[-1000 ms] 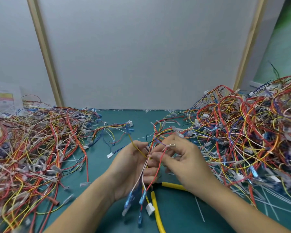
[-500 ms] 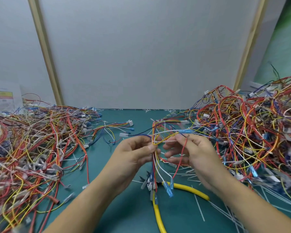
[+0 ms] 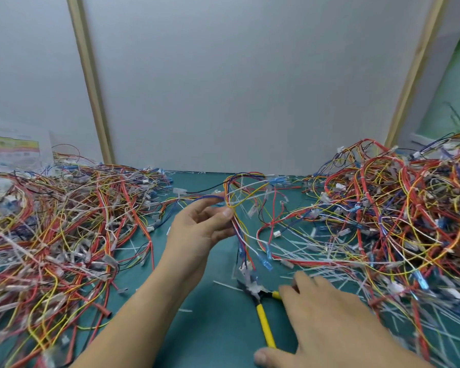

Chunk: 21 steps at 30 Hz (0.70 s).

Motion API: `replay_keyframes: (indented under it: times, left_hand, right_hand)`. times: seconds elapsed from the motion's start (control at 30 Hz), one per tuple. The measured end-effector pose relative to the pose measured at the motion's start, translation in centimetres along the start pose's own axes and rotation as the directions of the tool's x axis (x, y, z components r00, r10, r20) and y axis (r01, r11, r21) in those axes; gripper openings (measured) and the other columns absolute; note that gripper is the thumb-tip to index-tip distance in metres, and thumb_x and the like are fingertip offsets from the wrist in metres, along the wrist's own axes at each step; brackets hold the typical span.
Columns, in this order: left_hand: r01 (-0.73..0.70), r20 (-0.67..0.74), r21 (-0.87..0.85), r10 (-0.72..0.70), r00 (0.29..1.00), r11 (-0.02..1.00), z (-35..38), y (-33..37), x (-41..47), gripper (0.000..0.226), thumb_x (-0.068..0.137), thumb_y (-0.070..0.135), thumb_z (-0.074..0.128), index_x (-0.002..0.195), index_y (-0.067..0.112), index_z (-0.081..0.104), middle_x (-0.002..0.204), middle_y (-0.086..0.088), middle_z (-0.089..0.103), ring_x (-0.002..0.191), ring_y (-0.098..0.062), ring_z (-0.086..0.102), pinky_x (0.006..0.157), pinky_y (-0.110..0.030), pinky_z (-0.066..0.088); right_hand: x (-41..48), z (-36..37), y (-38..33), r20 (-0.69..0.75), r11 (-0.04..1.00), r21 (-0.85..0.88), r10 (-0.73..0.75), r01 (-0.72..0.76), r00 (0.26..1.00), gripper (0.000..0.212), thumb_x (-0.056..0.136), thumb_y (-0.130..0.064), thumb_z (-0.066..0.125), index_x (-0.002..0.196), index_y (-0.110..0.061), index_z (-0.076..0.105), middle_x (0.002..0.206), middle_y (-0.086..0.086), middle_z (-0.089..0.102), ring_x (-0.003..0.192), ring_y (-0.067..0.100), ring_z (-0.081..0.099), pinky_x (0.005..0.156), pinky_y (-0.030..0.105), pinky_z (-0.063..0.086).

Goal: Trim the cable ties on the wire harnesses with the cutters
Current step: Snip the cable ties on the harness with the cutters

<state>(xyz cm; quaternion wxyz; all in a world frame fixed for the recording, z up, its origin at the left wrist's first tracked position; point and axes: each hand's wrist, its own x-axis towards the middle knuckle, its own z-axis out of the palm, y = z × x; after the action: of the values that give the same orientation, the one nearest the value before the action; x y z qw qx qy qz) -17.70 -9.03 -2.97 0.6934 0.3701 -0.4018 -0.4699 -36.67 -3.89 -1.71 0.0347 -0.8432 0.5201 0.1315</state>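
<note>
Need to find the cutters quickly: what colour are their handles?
Yellow handles on the cutters, clearest in the head view.

Yellow-handled cutters (image 3: 264, 325) lie flat, handles splayed. Looped multicoloured harness (image 3: 239, 229) hangs just behind them, connectors over their head. Left heap (image 3: 64, 235) and right heap (image 3: 396, 221) of harnesses flank the cutters.
</note>
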Motion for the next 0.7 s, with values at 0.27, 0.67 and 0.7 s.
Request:
replay_keyframes:
  times: [0.27, 0.67, 0.7]
  left_hand:
    - [0.016, -0.039, -0.212, -0.024, 0.999, 0.977, -0.4, 0.7, 0.5, 0.019, 0.086, -0.004, 0.062, 0.096, 0.011, 0.07, 0.085, -0.008, 0.074, 0.068, -0.017, 0.07, 0.063, -0.023, 0.057]
    - [0.037, 0.145, -0.137, -0.017, 0.989, 0.99, 0.4, 0.1, -0.2, 0.038, 0.078, 0.003, 0.068, 0.116, 0.009, 0.068, 0.091, -0.017, 0.067, 0.072, -0.021, 0.069, 0.068, -0.027, 0.057]
    - [0.028, 0.155, -0.136, -0.007, 0.988, 0.99, 0.5, 0.1, -0.3, 0.04, 0.078, 0.002, 0.068, 0.118, 0.009, 0.067, 0.091, -0.018, 0.066, 0.072, -0.022, 0.069, 0.068, -0.027, 0.057]
  right_hand:
    - [-1.3, 0.4, 5.4, -0.139, 0.922, 0.386, 0.084, -0.024, 0.987, 0.046, 0.066, -0.073, 0.044, 0.102, -0.046, 0.054, 0.106, -0.017, 0.053, 0.096, -0.002, 0.055, 0.088, 0.02, 0.045]
    - [3.1, -0.4, 4.2, -0.406, 0.448, 0.842, 0.156, 0.301, 0.901, 0.025, 0.099, -0.036, 0.049, 0.087, -0.024, 0.068, 0.073, 0.01, 0.062, 0.066, 0.015, 0.063, 0.071, 0.033, 0.054]
    - [3.4, -0.1, 4.0, -0.444, 0.473, 0.816, 0.144, 0.333, 0.884, 0.031, 0.095, -0.045, 0.047, 0.085, -0.025, 0.067, 0.074, 0.008, 0.061, 0.065, 0.014, 0.063, 0.071, 0.033, 0.053]
